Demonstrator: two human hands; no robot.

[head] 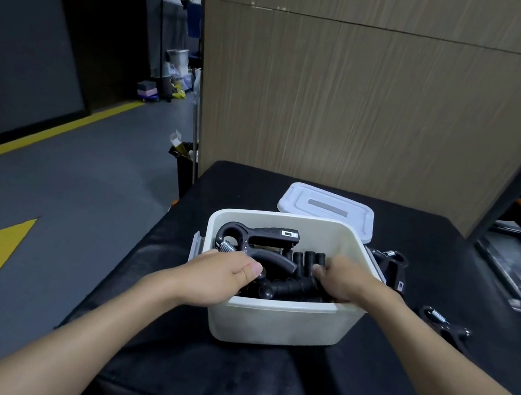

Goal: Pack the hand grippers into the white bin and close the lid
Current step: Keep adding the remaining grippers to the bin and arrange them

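— Left grip (222, 276)?
— Reaching in over the near left corner of the white bin (280, 323), forearm slanting up from the lower left, wrist over the rim. Fingers curled down inside, hidden behind the knuckles; thumb tip against the curved handle of the top hand gripper (266, 237). Cannot tell whether holding anything.
— Right grip (341, 282)?
— Coming in over the near right rim, palm down, fingers curled round a foam-handled gripper (292, 287) in the pile.
— And the bin?
— Standing open on the black desk (190, 374), crowded with black grippers. Lid (325, 207) lying flat on the desk just behind it.
— Anything outside?
— Two more on the desk to the right: a far loose gripper (393, 268) just beside the bin's right wall, a near loose gripper (443, 325) apart from it.
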